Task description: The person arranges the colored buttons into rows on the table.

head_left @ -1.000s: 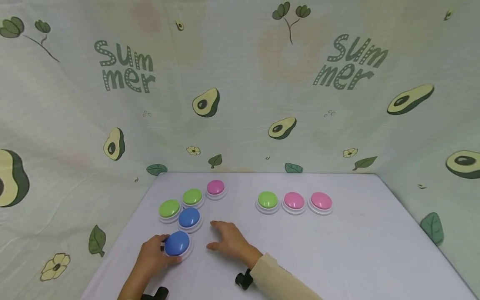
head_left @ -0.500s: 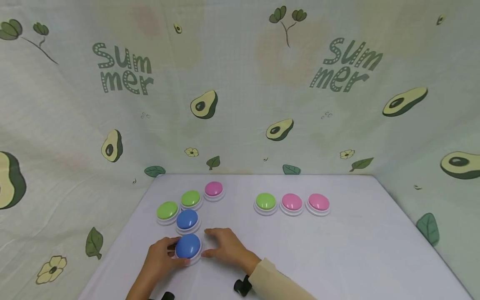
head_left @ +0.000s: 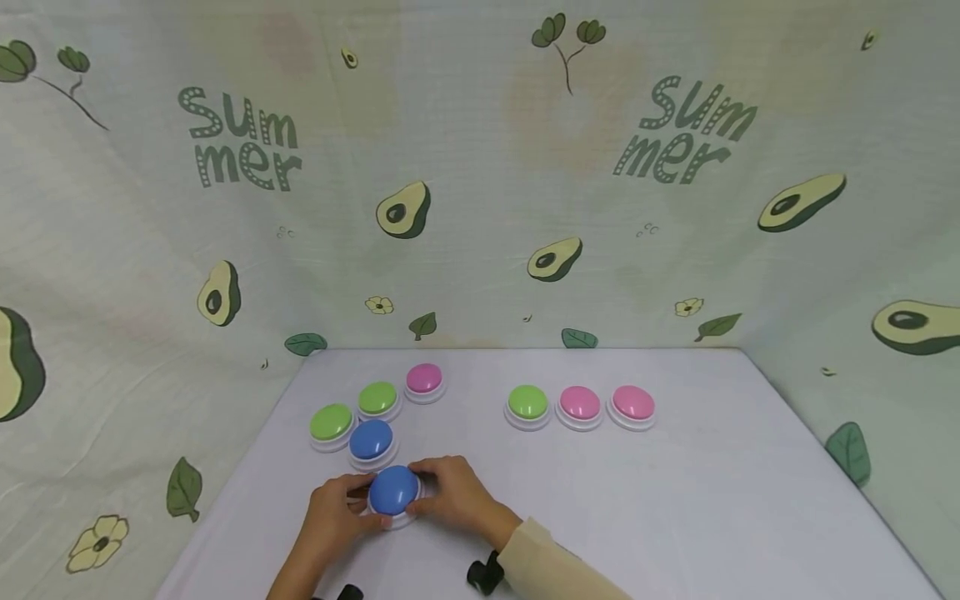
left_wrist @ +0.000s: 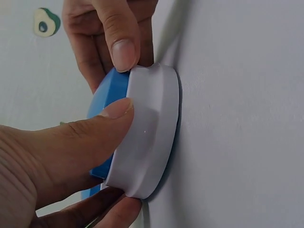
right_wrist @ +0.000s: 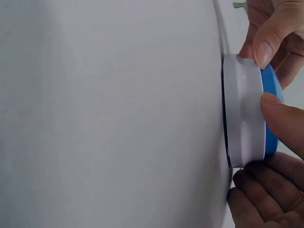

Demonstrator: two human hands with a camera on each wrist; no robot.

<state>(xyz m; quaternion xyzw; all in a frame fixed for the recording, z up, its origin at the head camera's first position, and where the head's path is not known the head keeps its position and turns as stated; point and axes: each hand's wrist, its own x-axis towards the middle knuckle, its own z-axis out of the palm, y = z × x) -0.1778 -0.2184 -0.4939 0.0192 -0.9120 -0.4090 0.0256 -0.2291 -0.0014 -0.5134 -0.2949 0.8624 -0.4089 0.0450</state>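
Observation:
A round push button point(head_left: 393, 490) with a blue dome and a white base is at the front of the white table. From its left side my left hand point(head_left: 334, 518) grips it, thumb near the front and fingers behind. My right hand point(head_left: 459, 502) holds the opposite side between thumb and fingers. Both thumbs lie along the edge where dome meets white base point(left_wrist: 147, 128) in the left wrist view. The right wrist view shows the base point(right_wrist: 243, 111) standing at the table surface. A second blue button point(head_left: 371, 440) is just behind the held one.
Two green buttons point(head_left: 331, 423) and a pink button point(head_left: 423, 379) run diagonally at the back left. At the back right, a green button point(head_left: 528, 403) stands in a row with two pink ones point(head_left: 580, 404). A printed cloth point(head_left: 480, 208) hangs behind the table point(head_left: 675, 500).
My left hand has slid the blue button to the right. My right hand, earlier apart from it with spread fingers, now holds its right side. The head view has shifted slightly.

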